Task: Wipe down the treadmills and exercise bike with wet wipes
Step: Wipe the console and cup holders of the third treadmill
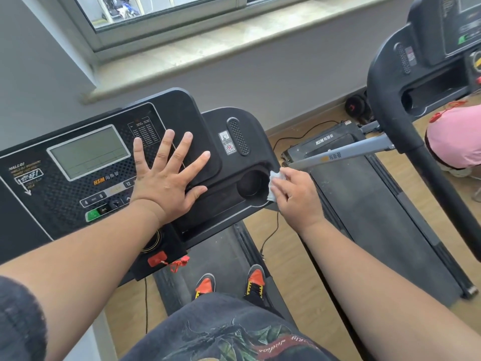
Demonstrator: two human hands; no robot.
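**gymrat_07:** At the console's right edge, the right hand pinches a white wet wipe against the cup holder rim. Wipe's mostly hidden by fingers.

**belt_squeak:** Holder looks dark inside, can't tell. Left hand lies flat, fingers spread, on the treadmill console. "HSM" logo readable; small table print too blurry.

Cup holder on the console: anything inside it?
The cup holder looks dark and empty where visible. Its right rim is covered by the wet wipe in the right hand, so that edge is hidden.
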